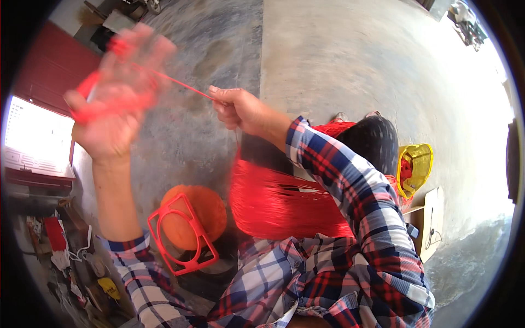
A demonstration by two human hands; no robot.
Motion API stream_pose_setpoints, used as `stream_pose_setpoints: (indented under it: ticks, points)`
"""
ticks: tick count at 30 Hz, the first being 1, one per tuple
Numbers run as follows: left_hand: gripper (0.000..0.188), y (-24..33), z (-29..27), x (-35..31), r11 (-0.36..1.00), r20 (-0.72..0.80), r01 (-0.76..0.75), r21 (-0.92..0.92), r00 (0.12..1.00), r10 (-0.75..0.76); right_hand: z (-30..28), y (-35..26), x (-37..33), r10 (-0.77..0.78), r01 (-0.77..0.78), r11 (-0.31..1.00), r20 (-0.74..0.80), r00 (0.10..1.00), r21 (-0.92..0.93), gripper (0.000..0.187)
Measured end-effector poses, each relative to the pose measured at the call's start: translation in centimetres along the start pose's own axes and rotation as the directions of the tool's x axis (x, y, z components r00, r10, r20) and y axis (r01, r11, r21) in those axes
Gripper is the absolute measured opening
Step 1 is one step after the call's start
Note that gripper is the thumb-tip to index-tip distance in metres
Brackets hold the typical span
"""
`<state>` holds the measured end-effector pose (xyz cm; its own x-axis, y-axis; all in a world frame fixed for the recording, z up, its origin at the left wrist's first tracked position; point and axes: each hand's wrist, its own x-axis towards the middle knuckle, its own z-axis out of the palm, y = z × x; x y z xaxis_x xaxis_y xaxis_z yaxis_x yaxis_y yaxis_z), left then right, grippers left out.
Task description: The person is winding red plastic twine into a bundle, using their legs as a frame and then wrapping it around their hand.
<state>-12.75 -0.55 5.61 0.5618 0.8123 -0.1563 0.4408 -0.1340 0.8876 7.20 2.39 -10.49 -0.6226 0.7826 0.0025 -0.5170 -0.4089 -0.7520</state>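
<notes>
My left hand [112,104] is raised at the upper left, smeared by motion. Its fingers look stretched apart, with loops of red cord [117,108] wound around the palm and fingers. A taut strand [188,87] of the same cord runs from there to my right hand [236,109], whose thumb and fingers are pinched on it. Below the right hand, the strand drops toward a large bundle of red cord [279,205] spread across my lap.
An orange round seat [213,210] stands left of my lap, a red plastic frame [183,268] leaning over it. Right of my legs are a yellow mesh basket [422,177] with red material and an open cardboard box [433,221]. Cluttered items [76,262] line the left edge.
</notes>
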Motion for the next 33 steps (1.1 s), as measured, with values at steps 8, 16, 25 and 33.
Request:
stream_pose_setpoints:
  ticks: [8,16,25,33]
  points:
    - [0.057,-0.4,2.2,2.3,0.505,0.079,0.137,0.853,0.921,-0.383,-1.2,-5.9,1.9,-0.304,0.257,0.889,-0.067,0.95,-0.38,0.037]
    - [0.059,2.8,0.3,8.3,0.574,-0.319,-0.154,0.804,0.704,0.635,-2.6,-10.3,-6.5,-0.274,0.174,0.757,-0.065,0.96,-0.63,0.042]
    - [0.041,7.6,15.4,9.5,0.728,0.471,-0.174,-0.663,0.659,0.586,-7.8,-12.9,-18.6,-0.417,0.175,0.712,-0.21,0.884,-0.68,0.046]
    - [0.032,9.0,20.8,17.0,0.267,0.661,-0.629,0.73,0.749,-0.04,-10.7,-11.7,-25.4,-0.551,0.203,0.718,-0.366,0.75,-0.666,0.043]
